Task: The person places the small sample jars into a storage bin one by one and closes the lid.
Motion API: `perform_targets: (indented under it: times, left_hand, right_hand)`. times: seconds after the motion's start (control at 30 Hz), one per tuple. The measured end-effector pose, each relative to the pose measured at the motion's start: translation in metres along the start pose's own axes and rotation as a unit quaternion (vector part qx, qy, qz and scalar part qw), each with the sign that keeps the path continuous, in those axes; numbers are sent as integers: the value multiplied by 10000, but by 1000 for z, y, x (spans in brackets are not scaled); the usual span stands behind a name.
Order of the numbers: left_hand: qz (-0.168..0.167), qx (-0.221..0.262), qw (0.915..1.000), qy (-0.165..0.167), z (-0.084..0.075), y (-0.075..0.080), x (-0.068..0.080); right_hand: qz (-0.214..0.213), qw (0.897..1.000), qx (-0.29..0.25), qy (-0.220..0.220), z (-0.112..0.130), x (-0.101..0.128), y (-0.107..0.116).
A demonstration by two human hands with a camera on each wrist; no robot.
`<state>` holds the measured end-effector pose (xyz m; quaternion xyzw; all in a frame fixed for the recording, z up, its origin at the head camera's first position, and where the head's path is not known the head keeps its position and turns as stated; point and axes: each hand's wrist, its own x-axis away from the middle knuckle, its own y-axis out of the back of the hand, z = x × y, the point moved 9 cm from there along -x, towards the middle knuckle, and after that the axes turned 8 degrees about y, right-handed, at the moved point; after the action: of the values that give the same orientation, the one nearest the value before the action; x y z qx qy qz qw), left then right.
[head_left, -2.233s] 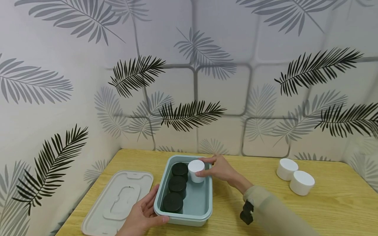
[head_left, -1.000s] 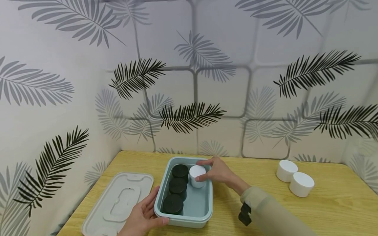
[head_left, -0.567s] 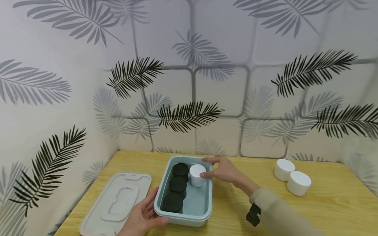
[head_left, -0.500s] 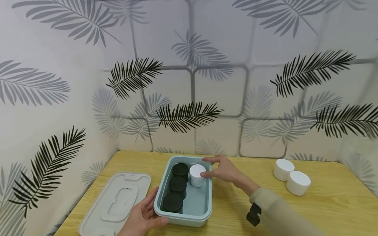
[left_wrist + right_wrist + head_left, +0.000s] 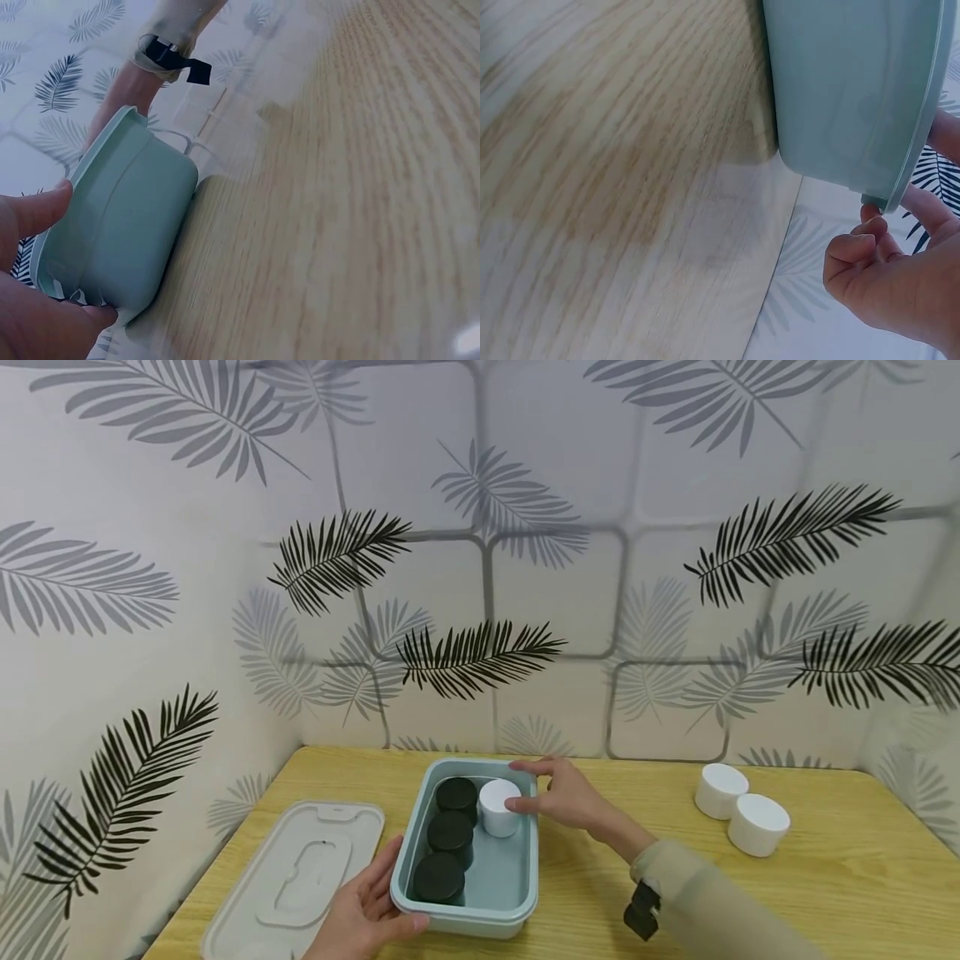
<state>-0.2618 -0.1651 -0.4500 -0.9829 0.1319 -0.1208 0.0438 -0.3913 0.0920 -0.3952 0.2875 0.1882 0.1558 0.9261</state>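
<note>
A teal open container [image 5: 463, 928] stands on the wooden table. Three black-lidded jars [image 5: 450, 831] fill its left column. A white jar [image 5: 497, 806] stands upright in its far right corner. My right hand [image 5: 558, 793] hovers beside that jar: the thumb tip touches the jar's side and the index finger reaches over the far rim. In the right wrist view the right hand [image 5: 885, 277] is next to the container [image 5: 847, 82] rim with its lower fingers curled. My left hand [image 5: 371, 906] grips the near left corner of the container [image 5: 127, 217].
The container's pale lid [image 5: 292, 877] lies flat to the left, partly under my left hand. Two more white jars [image 5: 742, 810] stand together at the table's far right. Patterned walls close in the back and left sides.
The white jar went down into the container's far right corner. My right hand loosened its hold and drew slightly to the right. The left hand stayed on the corner.
</note>
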Motion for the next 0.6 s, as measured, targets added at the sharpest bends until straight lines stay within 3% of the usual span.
perform_targets:
  times: [0.17,0.3,0.6]
  left_hand:
    - [-22,-17,10000,63,1,-1,0]
    - [6,-149,9999,53,-1,-1,-1]
    - [163,-169,9995,-204,-7,-3,-3]
  right_hand:
    - [9,9999,110,131,2,4,8]
    - [42,9997,152,195,5,14,28]
    - [-146,9994,299,127,-13,69,107]
